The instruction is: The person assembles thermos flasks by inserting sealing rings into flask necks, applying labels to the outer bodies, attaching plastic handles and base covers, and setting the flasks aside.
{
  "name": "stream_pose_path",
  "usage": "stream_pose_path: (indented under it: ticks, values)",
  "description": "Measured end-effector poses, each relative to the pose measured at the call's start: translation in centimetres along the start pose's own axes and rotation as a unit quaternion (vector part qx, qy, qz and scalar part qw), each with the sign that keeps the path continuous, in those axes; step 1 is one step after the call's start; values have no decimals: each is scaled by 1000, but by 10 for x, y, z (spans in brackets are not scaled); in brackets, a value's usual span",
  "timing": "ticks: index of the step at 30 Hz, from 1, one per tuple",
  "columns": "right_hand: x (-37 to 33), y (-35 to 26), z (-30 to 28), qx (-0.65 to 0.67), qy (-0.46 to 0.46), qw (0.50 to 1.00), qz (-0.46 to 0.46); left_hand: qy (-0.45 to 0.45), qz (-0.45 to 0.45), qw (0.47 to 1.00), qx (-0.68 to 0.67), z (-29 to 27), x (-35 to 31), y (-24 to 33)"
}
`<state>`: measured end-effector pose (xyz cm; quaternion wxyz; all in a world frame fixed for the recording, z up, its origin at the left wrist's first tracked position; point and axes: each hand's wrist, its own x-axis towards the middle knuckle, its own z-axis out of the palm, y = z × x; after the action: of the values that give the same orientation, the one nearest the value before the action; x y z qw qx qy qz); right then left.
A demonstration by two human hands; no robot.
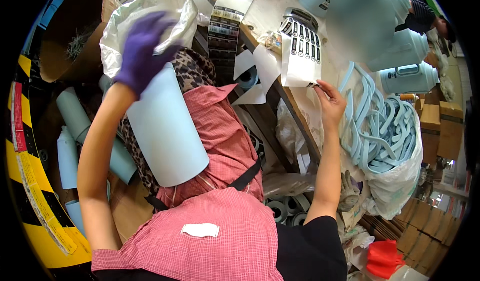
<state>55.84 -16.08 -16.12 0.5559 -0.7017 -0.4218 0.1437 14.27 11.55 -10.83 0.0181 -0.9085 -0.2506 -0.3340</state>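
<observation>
A pale blue cylindrical bottle body (167, 131) lies across my lap on the pink checked apron (230, 231). My left hand (142, 56), in a purple glove, is raised over its far end, in front of a white plastic bag (172, 11). The gloved fingers are slightly blurred, with the thumb apart from them and nothing visible in them. At the bench edge my bare right hand (331, 101) pinches the lower corner of a white label sheet (300, 68) printed with rows of black labels. A small dark patch shows at its fingertips.
Blue bottles (407, 78) stand on the bench (305, 123) at right, beside a bag of curled blue strips (385, 131). A dark label strip (223, 36) hangs over the bench edge. More bottle bodies (73, 113) and a cardboard drum (75, 31) are at left. Another person (425, 16) is at far right.
</observation>
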Motion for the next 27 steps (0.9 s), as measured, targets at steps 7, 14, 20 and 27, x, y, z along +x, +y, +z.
stream_pose_path:
  ticks: [7,14,20,27]
  values:
    - [-13,-1,3,-112,47,986,-117,-100,242,953,-155,132,82,164]
    - [-21,-2,8,-103,43,989,-102,-248,178,942,-138,175,75,172]
    - [-68,-59,4,-230,5,968,-102,-255,197,935,-150,182,73,166]
    - [-90,-70,8,-292,-2,950,-111,-356,204,897,-163,171,81,157]
